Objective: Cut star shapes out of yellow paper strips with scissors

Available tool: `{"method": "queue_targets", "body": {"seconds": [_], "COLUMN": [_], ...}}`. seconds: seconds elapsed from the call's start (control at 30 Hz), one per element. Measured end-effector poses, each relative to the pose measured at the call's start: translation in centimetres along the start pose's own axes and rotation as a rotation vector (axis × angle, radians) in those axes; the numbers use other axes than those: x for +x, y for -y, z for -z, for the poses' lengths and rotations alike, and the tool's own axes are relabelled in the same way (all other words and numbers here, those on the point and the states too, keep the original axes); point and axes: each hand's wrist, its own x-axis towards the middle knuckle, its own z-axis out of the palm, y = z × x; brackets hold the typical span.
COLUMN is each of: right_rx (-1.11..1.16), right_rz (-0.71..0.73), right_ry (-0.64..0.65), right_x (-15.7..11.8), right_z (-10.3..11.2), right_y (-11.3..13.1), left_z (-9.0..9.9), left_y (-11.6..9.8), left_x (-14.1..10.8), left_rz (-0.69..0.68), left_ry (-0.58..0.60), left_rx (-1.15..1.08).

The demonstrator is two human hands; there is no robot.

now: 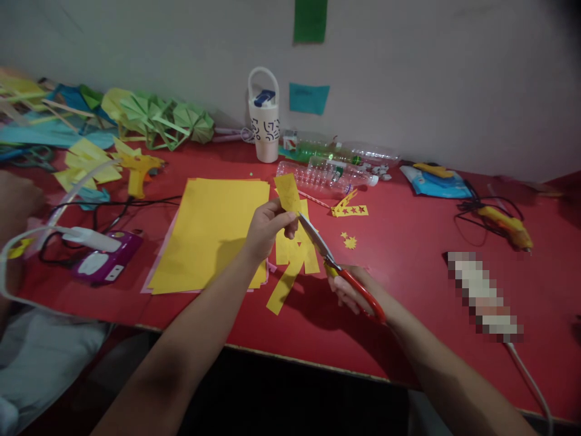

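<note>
My left hand [271, 228] pinches a small yellow paper strip [287, 191] that sticks up from its fingertips. My right hand [347, 287] is wrapped round the red handles of a pair of scissors [318, 235]. The scissor tips meet the lower right edge of the strip, beside my left fingers. Below the hands lie several yellow paper strips [284, 287] on the red table. A stack of yellow sheets [211, 236] is left of them. Small yellow star cutouts [350, 242] and a strip with star-shaped holes [356, 211] lie to the right.
Plastic bottles [313, 176] and a white tumbler [265, 130] stand or lie at the back. Glue guns [503, 224] are at both sides. A purple power strip [106, 257] and folded paper shapes [158, 115] are left, near another person's hand [18, 203].
</note>
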Motion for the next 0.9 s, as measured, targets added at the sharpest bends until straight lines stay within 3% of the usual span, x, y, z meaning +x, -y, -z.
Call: {"method": "queue_targets", "body": {"seconds": [0.9], "right_rx": [0.080], "right_rz": [0.030], "right_ry": [0.109], "right_x": [0.17], "right_z": [0.02], "right_y": [0.03], "left_z": [0.69], "left_y": [-0.22], "left_x": [0.24], "left_rz": [0.025], "left_ry": [0.063], "left_rx": [-0.023]}}
